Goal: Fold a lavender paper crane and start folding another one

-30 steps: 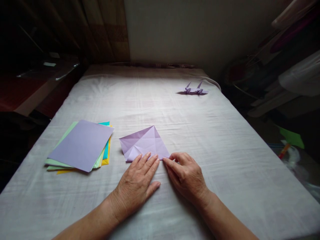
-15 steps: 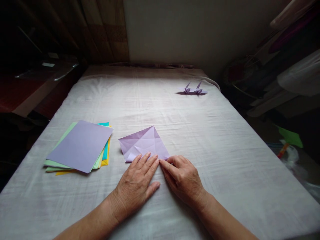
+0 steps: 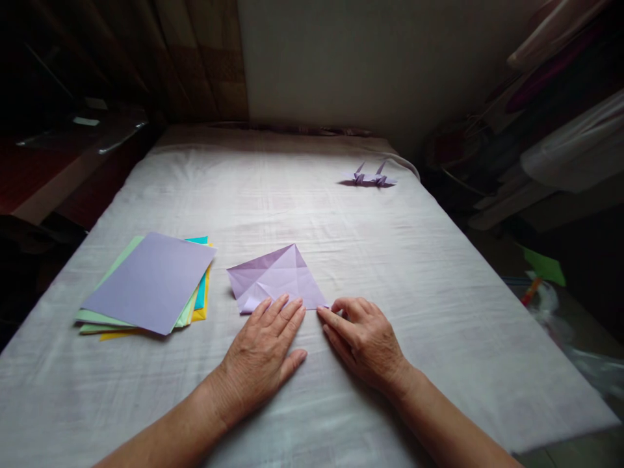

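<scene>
A creased sheet of purple origami paper (image 3: 285, 279) lies on the cloth in front of me, its near edge folded up. My left hand (image 3: 266, 338) rests flat with fingers stretched, their tips pressing the folded edge. At the paper's near right corner is my right hand (image 3: 363, 335), its fingers curled together and the index fingertip pressed on the edge. Just what sits between thumb and fingers there is partly hidden. To the left lies a stack of coloured paper (image 3: 151, 283), purple on top, with green, blue and yellow sheets showing below.
Folded purple paper cranes (image 3: 369, 179) stand near the far right of the cloth-covered table (image 3: 414, 260). Beyond the right edge hang clothes (image 3: 575, 149), and a green piece (image 3: 543, 265) shows lower down. A red surface (image 3: 43, 169) stands at left.
My right index finger has slid right along the folded edge to the paper's corner, away from the left fingertips. My left hand keeps its place on the paper. The view has shifted slightly.
</scene>
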The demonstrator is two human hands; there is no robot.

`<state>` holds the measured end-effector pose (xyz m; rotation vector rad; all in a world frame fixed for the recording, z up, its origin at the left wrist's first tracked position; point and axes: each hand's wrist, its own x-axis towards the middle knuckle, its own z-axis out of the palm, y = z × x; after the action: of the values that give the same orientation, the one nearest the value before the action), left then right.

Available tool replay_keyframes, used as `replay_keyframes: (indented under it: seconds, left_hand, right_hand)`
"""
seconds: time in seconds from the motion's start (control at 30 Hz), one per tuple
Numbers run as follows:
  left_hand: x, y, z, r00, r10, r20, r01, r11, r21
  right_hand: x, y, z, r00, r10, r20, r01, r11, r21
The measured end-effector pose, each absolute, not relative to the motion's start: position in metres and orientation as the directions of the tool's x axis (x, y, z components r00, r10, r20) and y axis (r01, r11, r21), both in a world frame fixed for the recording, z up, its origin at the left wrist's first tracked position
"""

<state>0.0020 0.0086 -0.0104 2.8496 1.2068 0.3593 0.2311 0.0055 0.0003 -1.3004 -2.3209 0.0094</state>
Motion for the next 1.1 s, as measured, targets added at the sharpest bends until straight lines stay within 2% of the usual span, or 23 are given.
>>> replay_keyframes:
  seconds: [0.13, 0.43, 0.83, 0.93, 1.1]
  left_hand:
    - [0.002, 0.009, -0.011, 0.675, 0.708, 0.208, 0.702, -0.703, 0.114]
    - [0.001, 0.009, -0.012, 0.683, 0.696, 0.222, 0.696, -0.712, 0.088]
    - [0.001, 0.010, -0.014, 0.679, 0.693, 0.243, 0.696, -0.713, 0.088]
    - [0.001, 0.010, -0.015, 0.669, 0.700, 0.250, 0.700, -0.706, 0.103]
    - [0.000, 0.009, -0.016, 0.673, 0.693, 0.261, 0.701, -0.709, 0.073]
  right_hand:
    - [0.239, 0.003, -0.001, -0.367, 0.804, 0.468, 0.807, 0.526, -0.269]
    - [0.221, 0.005, 0.003, -0.425, 0.839, 0.341, 0.827, 0.512, -0.230]
    - [0.235, -0.002, 0.004, -0.348, 0.847, 0.403, 0.878, 0.445, -0.178]
    - [0.227, -0.001, 0.006, -0.387, 0.818, 0.425, 0.860, 0.486, -0.153]
    - [0.217, -0.001, 0.000, -0.500, 0.798, 0.336, 0.809, 0.569, -0.148]
